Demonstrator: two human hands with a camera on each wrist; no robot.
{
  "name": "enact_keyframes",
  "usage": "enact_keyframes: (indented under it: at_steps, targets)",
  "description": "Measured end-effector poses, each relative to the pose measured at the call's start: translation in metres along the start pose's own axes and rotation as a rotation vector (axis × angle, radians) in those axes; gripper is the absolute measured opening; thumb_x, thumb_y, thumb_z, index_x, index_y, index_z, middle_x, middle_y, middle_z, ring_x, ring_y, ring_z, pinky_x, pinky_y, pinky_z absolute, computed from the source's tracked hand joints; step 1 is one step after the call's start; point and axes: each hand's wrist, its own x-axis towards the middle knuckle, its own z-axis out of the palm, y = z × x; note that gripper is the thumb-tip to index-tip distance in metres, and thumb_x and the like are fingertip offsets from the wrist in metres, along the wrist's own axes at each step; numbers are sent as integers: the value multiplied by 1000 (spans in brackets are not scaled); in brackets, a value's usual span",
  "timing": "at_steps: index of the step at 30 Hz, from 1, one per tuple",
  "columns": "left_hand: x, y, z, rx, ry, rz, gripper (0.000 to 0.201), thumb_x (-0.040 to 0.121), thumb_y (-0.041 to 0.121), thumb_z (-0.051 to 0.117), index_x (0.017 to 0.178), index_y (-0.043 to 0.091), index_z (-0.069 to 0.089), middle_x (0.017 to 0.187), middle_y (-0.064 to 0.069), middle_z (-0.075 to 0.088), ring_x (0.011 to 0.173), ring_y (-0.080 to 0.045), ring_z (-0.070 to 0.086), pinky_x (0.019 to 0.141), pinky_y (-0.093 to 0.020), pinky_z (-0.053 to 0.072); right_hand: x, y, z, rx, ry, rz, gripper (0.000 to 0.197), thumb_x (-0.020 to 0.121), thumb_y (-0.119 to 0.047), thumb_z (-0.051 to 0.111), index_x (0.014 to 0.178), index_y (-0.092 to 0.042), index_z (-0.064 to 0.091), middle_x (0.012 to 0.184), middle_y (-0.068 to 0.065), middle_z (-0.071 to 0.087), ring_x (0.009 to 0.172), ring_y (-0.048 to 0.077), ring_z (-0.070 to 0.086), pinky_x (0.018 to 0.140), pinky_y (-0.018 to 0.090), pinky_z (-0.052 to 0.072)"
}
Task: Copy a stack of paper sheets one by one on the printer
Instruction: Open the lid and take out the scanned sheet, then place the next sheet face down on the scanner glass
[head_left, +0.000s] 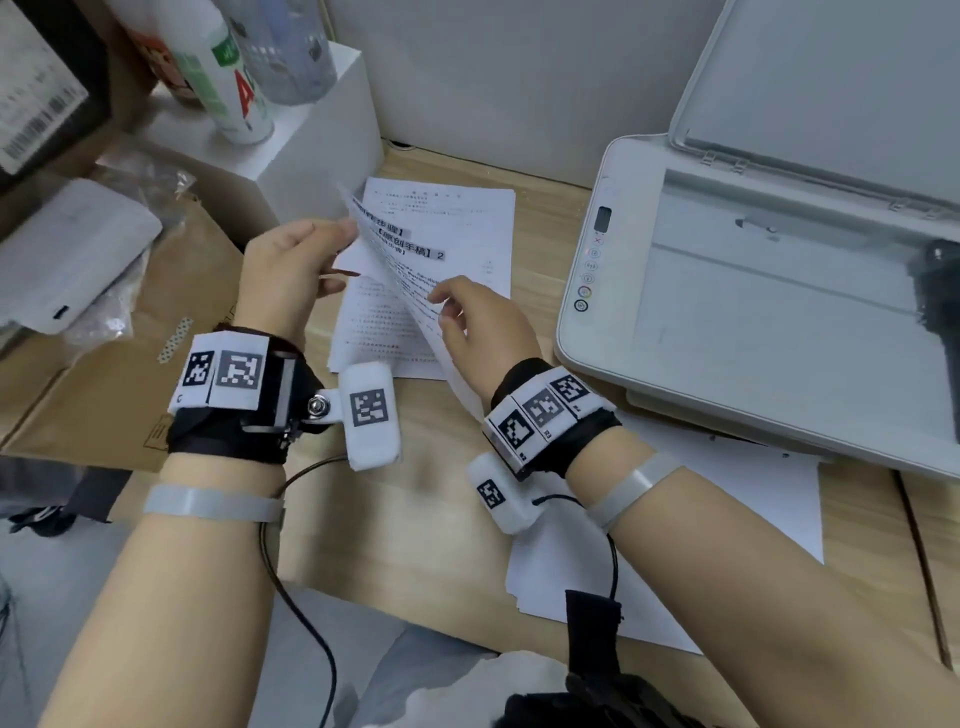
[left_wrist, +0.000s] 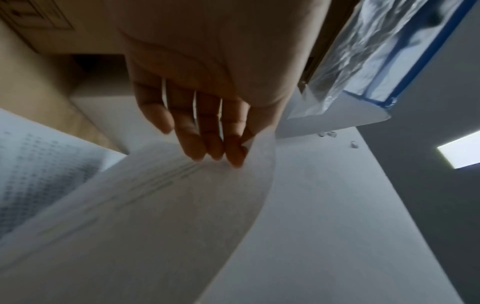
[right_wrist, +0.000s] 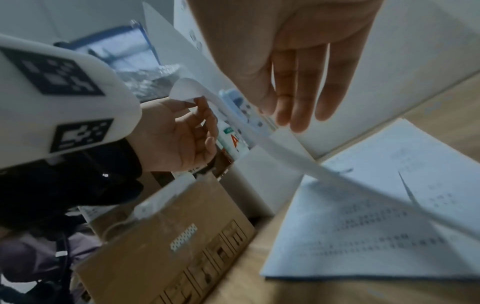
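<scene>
Head view: one printed sheet (head_left: 400, 270) is standing on edge over the paper stack (head_left: 457, 218) on the bench (head_left: 441, 545); the left hand (head_left: 283, 270) is pinching its top corner, while the right hand (head_left: 483, 325) is touching its lower edge, grip hidden. One printer (head_left: 779, 291), lid raised, is being cut off at right.
Left wrist view: fingers (left_wrist: 235, 148) are lying straight on the curling sheet; text is blurring.
Right wrist view: right fingers (right_wrist: 298, 107) are hanging relaxed and spread.

Head cam looks down; wrist cams close under palms; all share sheet (head_left: 400, 280).

cardboard box (head_left: 119, 384) left | white box (head_left: 291, 150) behind | bottles (head_left: 228, 73) atop
</scene>
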Motion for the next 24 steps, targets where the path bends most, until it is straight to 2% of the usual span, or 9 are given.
enact_keyframes:
  at_steps: [3, 6, 8, 13, 16, 18, 20, 22, 24]
  targets:
    - [-11, 20, 14, -66, -49, 67, 44, 90, 17, 60, 49, 32, 68, 58, 19, 60, 62, 1, 51, 62, -15, 44, -10, -8, -22, 136, 126, -43, 22, 97, -26, 45, 105, -13, 61, 97, -1, 63, 86, 18, 57, 80, 37, 47]
    - [-23, 39, 37, -154, -75, 126, 46, 92, 18, 58, 49, 32, 67, 58, 19, 58, 62, 3, 52, 64, -14, 44, -32, -18, -51, 310, 155, -75, 52, 93, -56, 33, 105, -15, 62, 94, -10, 60, 85, 14, 57, 75, 27, 44]
    - [-32, 51, 55, -194, -114, 164, 42, 91, 20, 59, 51, 31, 66, 58, 18, 54, 63, 1, 50, 65, -15, 43, -43, -16, -67, 274, 164, -80, 54, 87, -64, 39, 110, -20, 61, 97, -12, 61, 86, 11, 56, 75, 27, 44]
    - [-53, 75, 104, -267, -244, 248, 32, 87, 25, 58, 56, 30, 66, 57, 17, 52, 62, 1, 49, 69, -17, 41, -62, 13, -109, 244, 410, -33, 21, 90, -23, 57, 102, -9, 68, 88, 6, 69, 83, 26, 59, 73, 34, 46]
    - [-54, 76, 126, -243, -261, 324, 8, 84, 32, 61, 81, 32, 68, 84, 16, 64, 84, -1, 57, 79, -18, 42, -74, 34, -150, 453, 556, 56, 12, 88, -14, 64, 91, -3, 66, 81, 2, 69, 70, 10, 62, 71, 27, 50]
    - [-46, 67, 134, -196, -174, 309, 38, 73, 44, 69, 107, 32, 56, 112, 9, 56, 106, -5, 51, 93, -22, 43, -84, 52, -180, 617, 637, 90, 5, 87, -10, 64, 87, -14, 63, 77, -15, 67, 68, -4, 62, 69, 18, 50]
    - [-39, 58, 143, -132, -75, 240, 78, 60, 53, 76, 125, 30, 41, 134, 0, 44, 127, -13, 42, 108, -34, 37, -96, 71, -209, 710, 713, 108, 13, 87, -7, 65, 84, -19, 61, 79, -13, 69, 78, 5, 67, 75, 24, 54]
    - [-36, 54, 154, -82, -112, 83, 98, 64, 51, 79, 141, 23, 26, 139, -5, 42, 130, -18, 41, 111, -39, 33, -108, 90, -232, 741, 777, 115, 9, 85, -10, 66, 86, -18, 63, 88, -2, 70, 91, 22, 68, 85, 38, 55]
    - [-35, 50, 165, -105, -277, -76, 90, 79, 39, 72, 148, 19, 19, 125, 2, 55, 120, -17, 51, 102, -37, 40, -119, 107, -252, 751, 824, 125, 7, 84, -12, 67, 87, -17, 65, 86, -2, 72, 91, 24, 67, 87, 41, 54]
